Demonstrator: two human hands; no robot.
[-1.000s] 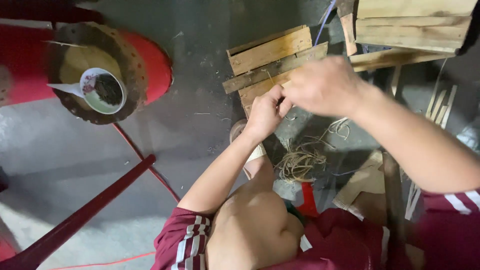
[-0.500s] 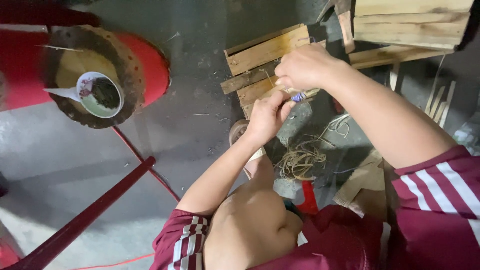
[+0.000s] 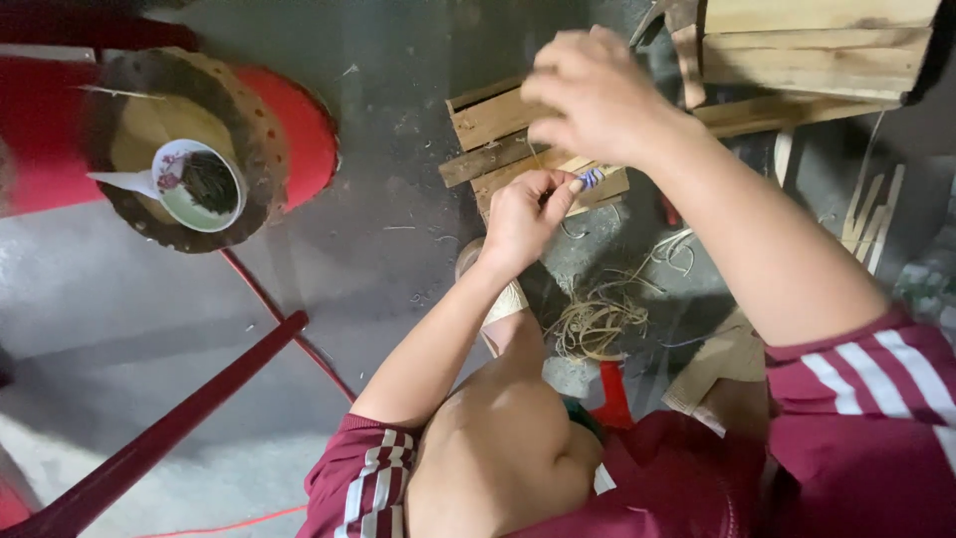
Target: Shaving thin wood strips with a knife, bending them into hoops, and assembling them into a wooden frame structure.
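- At far left a red stool carries a round perforated disc with a floral cup holding dark bits and a white spoon.
- A dark red bar slants over the grey concrete floor.
- The left hand has its grip pinched together on a small blue-striped piece, held against the wooden slat frame on the floor.
- The frame looks stiff and light; best held by its slat edges.
- The right hand hovers above it; I cannot tell whether its curled grip holds anything.
- Loose pale fibre strips, soft and easily tangled, lie below.
- At right stand wooden boxes.
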